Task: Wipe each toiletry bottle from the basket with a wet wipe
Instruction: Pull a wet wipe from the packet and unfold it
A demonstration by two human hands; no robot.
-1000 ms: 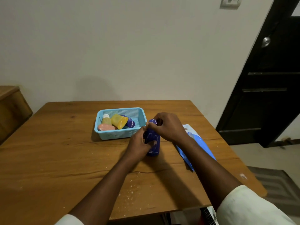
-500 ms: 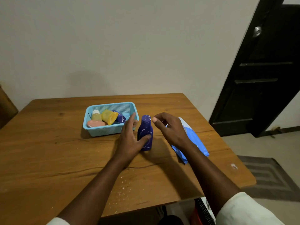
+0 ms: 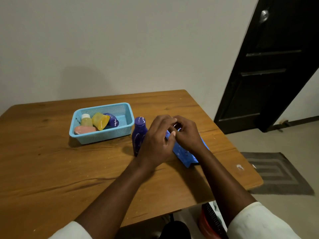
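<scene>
A dark blue toiletry bottle (image 3: 139, 133) stands upright on the wooden table (image 3: 51, 169), just right of the light blue basket (image 3: 103, 106), and no hand holds it. In the basket lie a yellow bottle (image 3: 100, 120), a pale white-capped bottle (image 3: 85, 120), a pink one (image 3: 84, 129) and a small dark blue one (image 3: 113, 120). My left hand (image 3: 157, 142) and my right hand (image 3: 188, 133) meet over the far end of the blue wet wipe pack (image 3: 184, 152). Their fingertips pinch at its top. The hands hide most of the pack's opening.
The table's right edge runs close beside the pack. A black door (image 3: 269, 66) stands open at the right, with a grey mat (image 3: 276, 173) on the floor. A red and black bin (image 3: 210, 219) sits under the table's near edge. White crumbs speckle the near tabletop.
My left hand let go of the dark blue bottle and moved right to the wet wipe pack. My right hand also shifted onto the pack. The bottle stays upright.
</scene>
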